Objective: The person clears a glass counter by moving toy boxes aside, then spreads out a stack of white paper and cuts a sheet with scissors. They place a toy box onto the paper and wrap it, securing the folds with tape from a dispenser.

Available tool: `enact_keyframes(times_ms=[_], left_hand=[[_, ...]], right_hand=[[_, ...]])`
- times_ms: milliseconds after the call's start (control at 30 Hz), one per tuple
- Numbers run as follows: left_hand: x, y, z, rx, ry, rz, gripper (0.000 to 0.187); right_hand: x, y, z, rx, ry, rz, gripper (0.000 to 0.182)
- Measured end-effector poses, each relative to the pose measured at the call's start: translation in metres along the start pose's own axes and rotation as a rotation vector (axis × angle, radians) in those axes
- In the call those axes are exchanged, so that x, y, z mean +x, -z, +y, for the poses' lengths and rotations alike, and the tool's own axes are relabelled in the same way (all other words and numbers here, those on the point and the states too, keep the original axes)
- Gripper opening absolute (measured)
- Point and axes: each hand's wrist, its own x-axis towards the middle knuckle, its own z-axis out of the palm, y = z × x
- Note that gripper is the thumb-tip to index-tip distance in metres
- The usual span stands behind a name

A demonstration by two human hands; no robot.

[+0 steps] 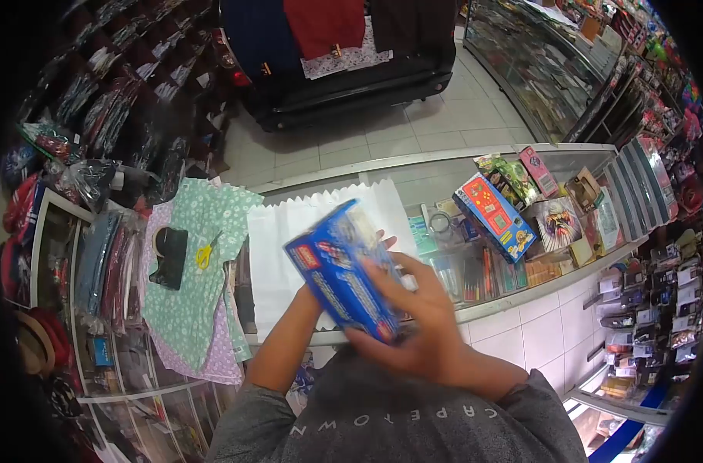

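Right hand (426, 312) gripped blue printed carton (340, 274) from 4 o'clock, over white zigzag-edged sheeting (270, 255); left hand (309, 299), 8 o'clock, mostly hidden, grip unclear; uneven pressure possibly risked slip.

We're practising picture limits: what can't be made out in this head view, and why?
Left hand: head view, mostly hidden behind the blue box.
Small print on that box: head view, blurred.
Red garment, upper end: head view, cut off by the top edge.
Packet labels, far right: head view, too small.
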Motion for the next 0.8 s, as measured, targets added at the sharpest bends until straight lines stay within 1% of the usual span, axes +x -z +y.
enact_keyframes(times_ms=[67,100,133,167,200,233,267,300,333,367,400,433,467,533,567,600,667,700,733,767,800], left_hand=[[-0.001,0.007,0.000,0.003,-0.053,-0.051,0.083],[-0.009,0.008,0.003,0.617,-0.202,-0.017,0.078],[-0.016,0.008,0.007,1.232,-0.352,0.024,0.074],[-0.021,-0.006,0.018,1.424,-0.330,0.065,0.067],[-0.019,-0.028,0.024,1.292,-0.321,0.216,0.053],[-0.013,-0.014,0.020,1.211,-0.396,0.265,0.048],[-0.009,-0.009,0.019,1.126,-0.465,0.309,0.046],[-0.010,-0.003,0.019,1.130,-0.480,0.346,0.047],[-0.008,0.004,0.021,1.134,-0.495,0.381,0.050],[-0.004,0.006,0.021,1.141,-0.569,0.428,0.049],[-0.003,0.010,0.023,1.102,-0.585,0.460,0.041],[-0.005,0.022,0.022,0.917,-0.529,0.431,0.044],[-0.006,0.023,0.024,0.735,-0.470,0.400,0.050],[-0.009,0.017,0.015,0.540,-0.678,0.372,0.068],[-0.010,0.013,0.017,0.538,-0.669,0.373,0.068],[-0.012,0.012,0.024,0.666,-0.713,0.366,0.077],[-0.017,0.014,0.033,0.920,-0.793,0.343,0.094],[-0.020,0.017,0.035,0.918,-0.782,0.338,0.094],[-0.023,0.021,0.038,1.042,-0.716,0.303,0.100],[-0.023,0.019,0.040,1.163,-0.646,0.265,0.106],[-0.023,0.015,0.039,1.160,-0.635,0.258,0.106]], right_hand=[[0.007,-0.037,0.019,-0.111,-0.135,-0.007,0.076],[0.005,-0.048,0.035,-0.110,-0.129,-0.002,0.076],[0.004,-0.059,0.053,-0.220,-0.174,0.076,0.075],[0.004,-0.067,0.066,-0.327,-0.217,0.153,0.073],[0.003,-0.071,0.077,-0.325,-0.207,0.153,0.073],[0.000,-0.071,0.087,-0.330,-0.262,0.172,0.072],[-0.003,-0.070,0.091,-0.337,-0.324,0.190,0.071],[-0.007,-0.069,0.094,-0.337,-0.372,0.193,0.071],[-0.009,-0.068,0.095,-0.338,-0.377,0.189,0.071],[-0.010,-0.066,0.096,-0.376,-0.354,0.176,0.071],[-0.013,-0.065,0.096,-0.415,-0.333,0.162,0.071],[-0.014,-0.065,0.095,-0.463,-0.320,0.127,0.072],[-0.015,-0.066,0.094,-0.465,-0.328,0.127,0.072],[-0.016,-0.068,0.092,-0.371,-0.413,0.058,0.072],[-0.018,-0.070,0.095,-0.504,-0.310,0.038,0.078],[-0.019,-0.069,0.096,-0.503,-0.319,0.037,0.078],[-0.018,-0.063,0.097,-0.468,-0.293,-0.166,0.086],[-0.020,-0.062,0.102,-0.492,-0.246,-0.201,0.092],[-0.018,-0.057,0.104,-0.493,-0.258,-0.198,0.092],[-0.015,-0.049,0.106,-0.369,-0.282,-0.217,0.093],[-0.014,-0.042,0.108,-0.243,-0.305,-0.235,0.094]])
